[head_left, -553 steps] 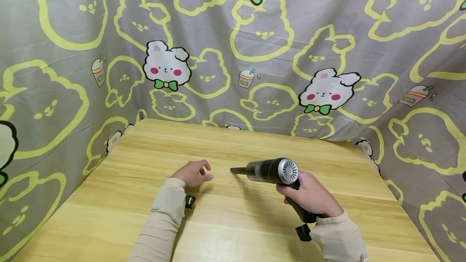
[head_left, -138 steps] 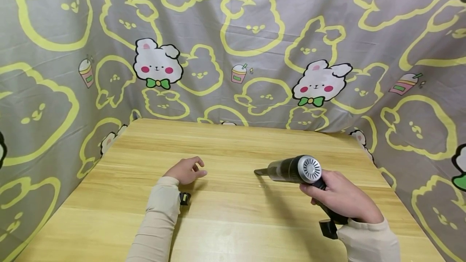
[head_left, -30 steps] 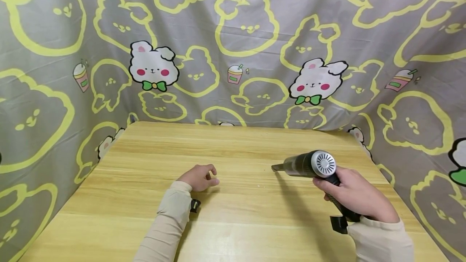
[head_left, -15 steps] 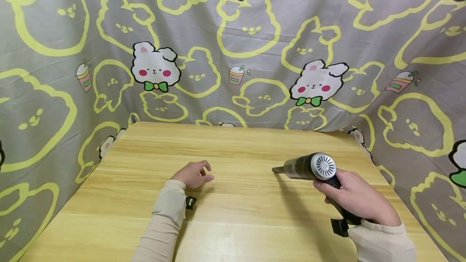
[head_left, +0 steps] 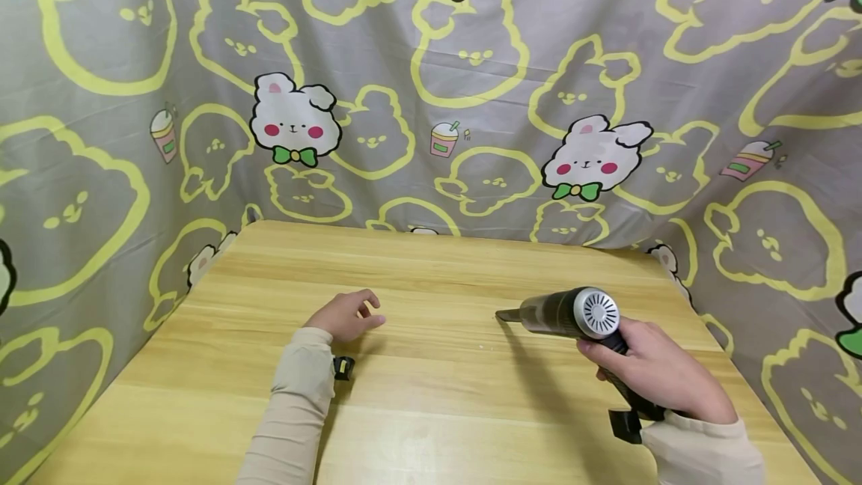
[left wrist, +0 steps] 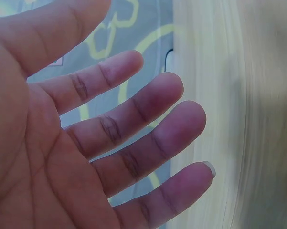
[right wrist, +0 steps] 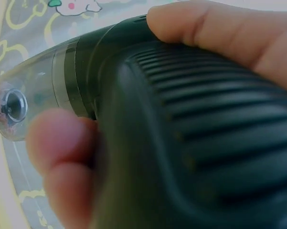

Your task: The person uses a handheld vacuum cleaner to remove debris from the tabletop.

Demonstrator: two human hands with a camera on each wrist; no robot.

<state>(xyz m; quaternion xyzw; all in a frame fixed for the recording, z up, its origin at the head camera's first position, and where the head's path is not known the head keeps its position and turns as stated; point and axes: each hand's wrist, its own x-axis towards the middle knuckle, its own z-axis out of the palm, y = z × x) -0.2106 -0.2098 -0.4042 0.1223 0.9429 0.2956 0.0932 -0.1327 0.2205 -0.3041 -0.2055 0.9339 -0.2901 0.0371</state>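
A black handheld vacuum cleaner [head_left: 555, 313] with a silver vented end is gripped by my right hand [head_left: 663, 369]. Its narrow nozzle [head_left: 509, 315] points left, with the tip at or just above the tabletop. The right wrist view shows fingers and thumb around the ribbed handle [right wrist: 205, 119]; pale and pinkish bits lie inside the clear dust cup [right wrist: 36, 90]. Tiny pale crumbs [head_left: 481, 347] lie on the wood just nearer than the nozzle tip. My left hand [head_left: 345, 316] is held over the table left of the nozzle, holding nothing. In the left wrist view its fingers [left wrist: 148, 105] are spread and relaxed.
The light wooden table [head_left: 404, 410] fills the lower view. A grey curtain [head_left: 377, 43] with yellow outlines and white rabbit faces surrounds its back and sides. Black camera mounts [head_left: 343, 368] sit at both wrists.
Since the oldest frame, the vacuum cleaner has moved right and far fewer crumbs show on the table. Over the last half second its nozzle has shifted slightly left. The left hand stays relaxed.
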